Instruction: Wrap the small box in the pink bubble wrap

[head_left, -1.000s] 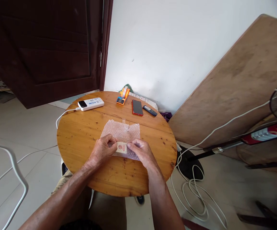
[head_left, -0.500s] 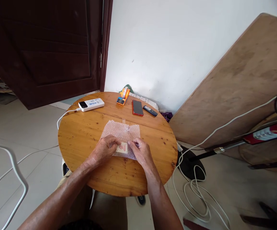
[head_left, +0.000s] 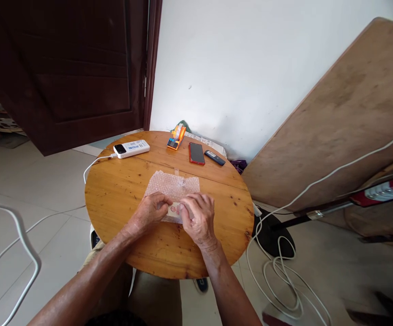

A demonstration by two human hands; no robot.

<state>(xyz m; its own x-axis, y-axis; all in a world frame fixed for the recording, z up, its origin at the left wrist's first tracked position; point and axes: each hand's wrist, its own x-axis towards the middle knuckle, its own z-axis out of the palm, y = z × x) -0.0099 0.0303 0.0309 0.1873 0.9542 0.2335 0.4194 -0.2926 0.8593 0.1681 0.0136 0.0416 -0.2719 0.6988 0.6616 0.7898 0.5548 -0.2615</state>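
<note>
The power bank (head_left: 133, 148) lay by the tabletop's (head_left: 114, 192) far left edge. Nearer, the left hand (head_left: 150, 209) bent, fingertips gathered — on what, I couldn't tell. The packet (head_left: 173, 210) sat on bubble wrap (head_left: 165, 182) between the hands, toward the near edge. The right hand (head_left: 199, 218) curled at its right end — grip unclear.

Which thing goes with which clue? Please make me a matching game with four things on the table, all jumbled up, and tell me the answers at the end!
Things:
1. Phone
2. Tape holder
3. Power bank
4. Bubble wrap

Clues:
A. Orange and blue
B. See-through and bumpy
C. Has a white cable joined to one end
D. Dark screen with a red edge

Right pairs:
1 and D
2 and A
3 and C
4 and B
</note>
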